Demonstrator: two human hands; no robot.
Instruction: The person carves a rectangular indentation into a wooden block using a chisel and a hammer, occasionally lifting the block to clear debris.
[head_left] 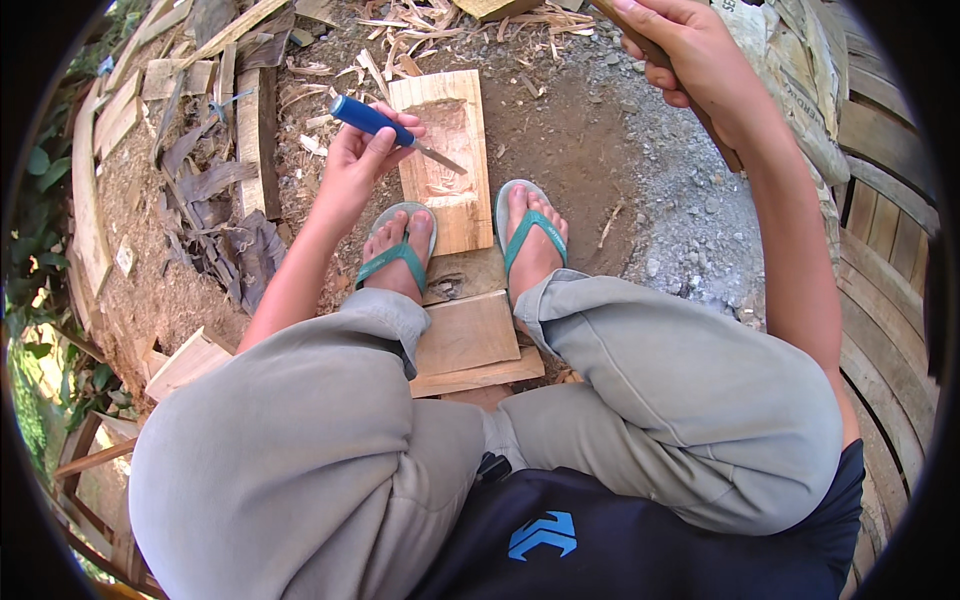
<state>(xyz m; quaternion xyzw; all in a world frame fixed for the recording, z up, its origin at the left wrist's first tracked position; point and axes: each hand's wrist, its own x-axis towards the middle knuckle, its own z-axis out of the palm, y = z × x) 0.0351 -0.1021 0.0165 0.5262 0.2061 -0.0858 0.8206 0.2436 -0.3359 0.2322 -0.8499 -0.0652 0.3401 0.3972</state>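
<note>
In my left hand [372, 150] is a chisel [362, 116] with a blue handle, its fingers wrapped round the lower handle. The blade slants down to the right, over a shallow hollow cut into a pale wooden board [465, 232]. Whether the blade tip touches the wood I cannot tell. Wood chips lie in the hollow. Up at the top right, my right hand [690, 60] grips a long brown wooden stick [655, 58], raised well apart from the chisel. The stick's upper end runs out of the picture.
My sandalled feet [535, 225] flank the board's near end. Short wooden planks [466, 333] lie between my legs. Wood shavings [420, 35] litter the far ground. Scrap timber [258, 140] and dark bark lie at left. Grey gravel [690, 225] and a slatted wooden structure [880, 290] are at right.
</note>
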